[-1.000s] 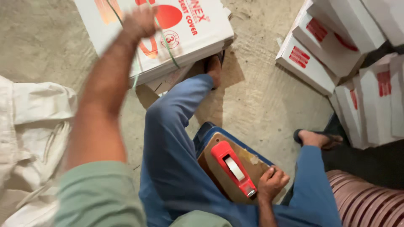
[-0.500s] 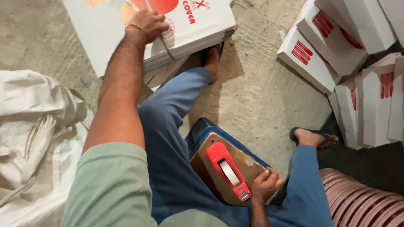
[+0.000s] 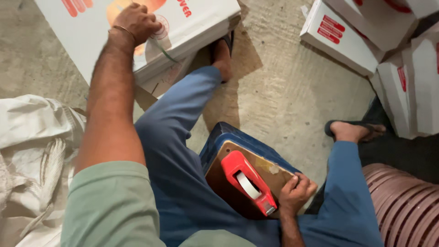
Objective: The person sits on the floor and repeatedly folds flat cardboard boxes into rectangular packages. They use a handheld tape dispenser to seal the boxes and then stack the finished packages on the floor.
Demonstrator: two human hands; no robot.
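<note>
My left hand point(image 3: 136, 22) has slid down the flat white carton point(image 3: 192, 27) on the floor, fingers now closed on its green strap point(image 3: 160, 47) — grip taken; right hand point(image 3: 296, 192) clamped beside the red tape dispenser point(image 3: 249, 183) — unmoved.

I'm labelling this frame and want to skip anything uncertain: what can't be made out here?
- Left hand, head view: its knuckles hide the fingertips on the white box, whose far side the top edge cuts off.
- Right hand: curled fingers hide any grip on the board beside the red tape dispenser.
</note>
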